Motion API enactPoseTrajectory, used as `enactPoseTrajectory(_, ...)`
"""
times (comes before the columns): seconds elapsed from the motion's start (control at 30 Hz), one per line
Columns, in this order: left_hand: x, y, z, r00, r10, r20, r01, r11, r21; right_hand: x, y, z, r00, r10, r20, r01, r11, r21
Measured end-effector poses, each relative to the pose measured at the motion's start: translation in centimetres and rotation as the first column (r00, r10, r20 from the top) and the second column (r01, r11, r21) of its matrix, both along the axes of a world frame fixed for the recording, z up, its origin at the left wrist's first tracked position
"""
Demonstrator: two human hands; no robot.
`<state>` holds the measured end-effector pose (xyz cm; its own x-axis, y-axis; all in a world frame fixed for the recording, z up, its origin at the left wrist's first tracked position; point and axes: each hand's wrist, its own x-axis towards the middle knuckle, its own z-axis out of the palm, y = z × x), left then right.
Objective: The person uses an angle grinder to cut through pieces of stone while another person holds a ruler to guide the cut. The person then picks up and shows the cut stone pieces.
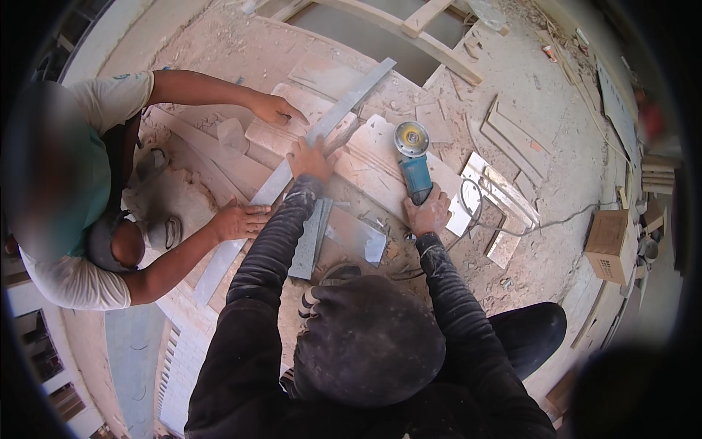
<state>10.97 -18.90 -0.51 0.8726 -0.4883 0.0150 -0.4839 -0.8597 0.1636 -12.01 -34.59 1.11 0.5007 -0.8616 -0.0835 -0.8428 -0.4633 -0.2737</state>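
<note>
My left hand (311, 159) presses down on a long, flat grey strip (365, 86), its fingers spread. The strip lies slantwise across pale slabs and runs toward the lower left. In my right hand (428, 214) is a blue angle grinder (417, 174), gripped by its body. Its round disc (412, 139) faces up, above a dusty pale slab (369, 157) and apart from the strip. At the left, a co-worker's one hand (279, 111) points toward the strip near my left hand. Their other hand (241, 219) lies at the strip's edge, beside my forearm.
Narrow grey offcuts (311, 238) and a grey piece (356, 233) lie close to my knee (369, 340). A cable (545, 225) trails right toward a cardboard box (609, 246). Wooden beams (409, 33) border a recess at the far side. Broken strips and rubble litter the dusty floor.
</note>
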Motion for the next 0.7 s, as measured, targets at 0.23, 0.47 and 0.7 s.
enactPoseTrajectory(0.23,0.0,-1.3,0.0,0.999,0.005,0.053,-0.007,1.0,0.025,-0.1,0.1,-0.3,1.0,-0.009,0.015,0.009,1.0,-0.008)
enactPoseTrajectory(0.47,3.3,-10.8,3.6,0.993,-0.077,-0.087,0.075,0.997,-0.025,-0.3,-0.4,-0.2,1.0,-0.03,0.004,0.03,0.999,0.014)
enactPoseTrajectory(0.7,6.7,-14.7,3.0,0.989,-0.095,-0.115,0.116,0.974,0.196,-0.2,-0.4,0.2,1.0,-0.012,0.006,0.011,0.999,0.034)
